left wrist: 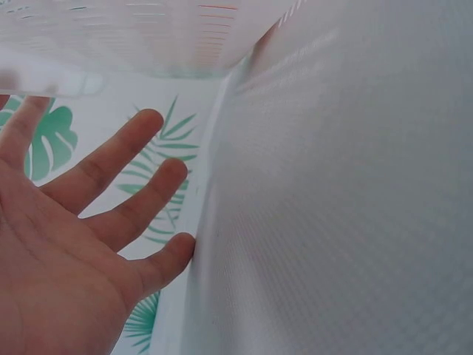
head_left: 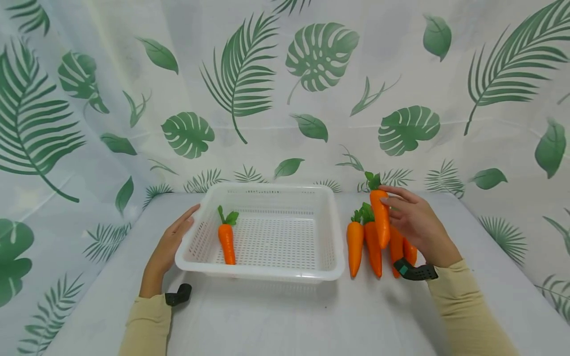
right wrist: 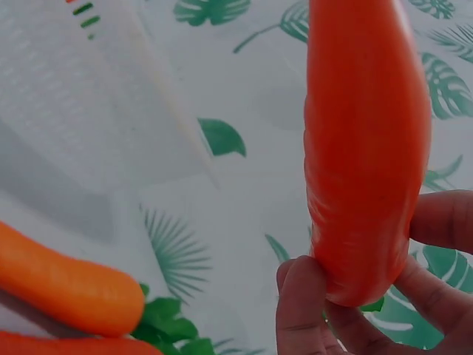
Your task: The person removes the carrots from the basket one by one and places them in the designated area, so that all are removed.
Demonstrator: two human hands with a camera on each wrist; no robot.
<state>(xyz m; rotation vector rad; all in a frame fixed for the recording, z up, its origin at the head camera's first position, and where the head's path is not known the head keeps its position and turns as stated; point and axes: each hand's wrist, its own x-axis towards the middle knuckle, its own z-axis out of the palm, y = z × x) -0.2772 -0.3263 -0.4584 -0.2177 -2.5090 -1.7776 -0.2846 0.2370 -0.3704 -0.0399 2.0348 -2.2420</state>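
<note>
My right hand [head_left: 416, 217] pinches a carrot [head_left: 380, 217] near its leafy top and holds it above the other carrots. In the right wrist view the held carrot [right wrist: 366, 148] stands upright, with thumb and fingers around its thick end. Several more carrots [head_left: 355, 247] lie side by side on the table beneath, partly hidden by the hand. A white plastic basket [head_left: 262, 273] stands to their left, with one carrot [head_left: 226, 242] lying inside at its left. My left hand [head_left: 169, 242] is at the basket's left rim; its fingers [left wrist: 126, 214] are spread and fairly straight in the left wrist view.
A white-covered table [head_left: 249, 321] lies under everything. Behind it hangs a white curtain with green leaf prints [head_left: 320, 57], which also runs along both sides. Dark bands [head_left: 416, 271] circle both wrists.
</note>
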